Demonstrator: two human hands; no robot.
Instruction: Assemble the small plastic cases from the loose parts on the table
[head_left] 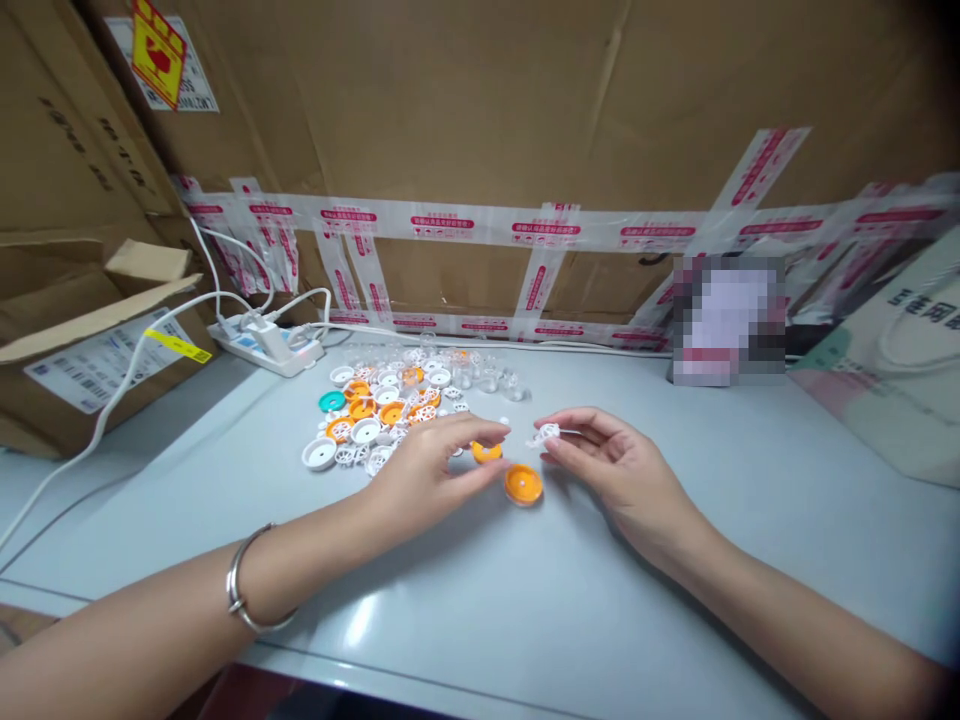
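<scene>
Between the thumb and fingers of my right hand (pixel 600 455) is a small white openwork plastic piece (pixel 549 432), pinched near its edge. My left hand (pixel 442 455) hovers just left of it, its thumb and fingers curved apart with a gap between them. Through that gap shows an orange plastic piece (pixel 487 453), partly hidden; I cannot tell whether the fingers touch it. Below and between both hands an orange round cap (pixel 523 484) lies on the table, its hollow side up. Left of my left hand spreads a pile of white round caps (pixel 320 454), orange caps and white openwork pieces.
A teal cap (pixel 331 401) lies at the pile's left edge, and clear plastic pieces (pixel 487 378) sit behind it. Back left are a power strip (pixel 277 350) with cables and an open cardboard box (pixel 97 350). Large taped cardboard (pixel 450 120) walls the back; a bag (pixel 892 350) stands right.
</scene>
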